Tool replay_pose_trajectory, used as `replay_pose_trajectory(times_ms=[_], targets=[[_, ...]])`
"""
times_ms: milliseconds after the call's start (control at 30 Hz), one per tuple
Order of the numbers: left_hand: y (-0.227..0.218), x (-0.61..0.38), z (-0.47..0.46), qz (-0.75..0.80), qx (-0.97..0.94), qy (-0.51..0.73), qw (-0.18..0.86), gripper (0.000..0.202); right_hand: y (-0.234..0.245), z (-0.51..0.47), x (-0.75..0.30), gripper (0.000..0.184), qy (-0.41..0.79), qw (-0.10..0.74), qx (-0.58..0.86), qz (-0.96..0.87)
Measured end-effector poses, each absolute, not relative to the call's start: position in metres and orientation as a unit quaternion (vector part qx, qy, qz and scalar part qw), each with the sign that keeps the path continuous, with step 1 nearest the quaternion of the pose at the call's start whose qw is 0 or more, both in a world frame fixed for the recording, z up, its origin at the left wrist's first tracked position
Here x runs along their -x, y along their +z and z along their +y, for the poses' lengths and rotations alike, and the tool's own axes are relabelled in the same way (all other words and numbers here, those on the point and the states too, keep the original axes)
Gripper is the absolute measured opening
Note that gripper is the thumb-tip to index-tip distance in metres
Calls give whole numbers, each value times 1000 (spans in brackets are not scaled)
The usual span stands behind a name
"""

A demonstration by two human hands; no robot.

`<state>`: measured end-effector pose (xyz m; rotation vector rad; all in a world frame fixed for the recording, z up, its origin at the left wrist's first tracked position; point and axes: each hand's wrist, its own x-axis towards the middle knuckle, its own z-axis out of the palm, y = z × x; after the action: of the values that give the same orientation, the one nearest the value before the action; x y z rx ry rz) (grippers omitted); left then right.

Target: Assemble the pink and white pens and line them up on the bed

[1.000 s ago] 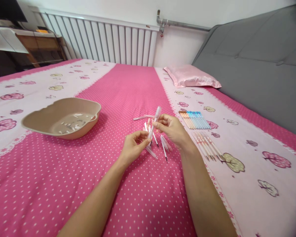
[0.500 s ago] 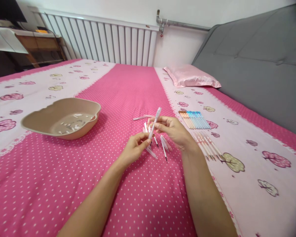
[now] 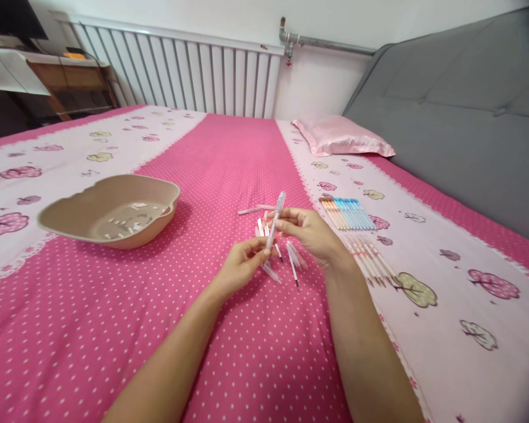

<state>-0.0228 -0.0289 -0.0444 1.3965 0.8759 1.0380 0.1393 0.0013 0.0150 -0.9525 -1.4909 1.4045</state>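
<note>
Both my hands hold one clear, whitish pen [image 3: 276, 213] upright over a pink dotted bedspread [image 3: 229, 341]. My right hand [image 3: 306, 231] pinches its middle; my left hand [image 3: 242, 261] pinches its lower end. Under the hands lies a small heap of loose pen parts and refills [image 3: 286, 258]. To the right lie a row of orange and blue pens [image 3: 347, 213] and a row of pale pink pens [image 3: 370, 258].
A beige heart-shaped tray [image 3: 62, 220] with several small white bits stands at the left. A pink pillow [image 3: 341, 138] lies at the far end, a grey headboard [image 3: 458, 117] runs along the right, and a white radiator [image 3: 180, 70] stands behind.
The pen has tilted slightly more upright between my fingers and sits a little lower; both hands have stayed in the same place.
</note>
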Motion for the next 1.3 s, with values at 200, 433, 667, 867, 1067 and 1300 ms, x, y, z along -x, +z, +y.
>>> replay_pose_trajectory(times_ms=[200, 433, 667, 867, 1067, 1300], targets=[[-46, 21, -28, 379, -570, 458, 568, 31, 14, 0, -139, 20, 534, 439, 406, -598], [-43, 21, -30, 393, -572, 464, 551, 29, 10, 1, -138, 27, 499, 448, 405, -622], [-41, 21, -31, 396, -570, 463, 552, 29, 9, 0, -134, 27, 482, 448, 406, -634], [-41, 21, -31, 392, -562, 465, 560, 30, 12, -4, -134, 32, 540, 429, 402, -602], [-44, 22, -29, 375, -559, 472, 570, 33, 19, -7, -139, 36, 598, 408, 356, -591], [-44, 22, -29, 366, -564, 476, 567, 33, 17, -5, -137, 28, 594, 402, 363, -595]])
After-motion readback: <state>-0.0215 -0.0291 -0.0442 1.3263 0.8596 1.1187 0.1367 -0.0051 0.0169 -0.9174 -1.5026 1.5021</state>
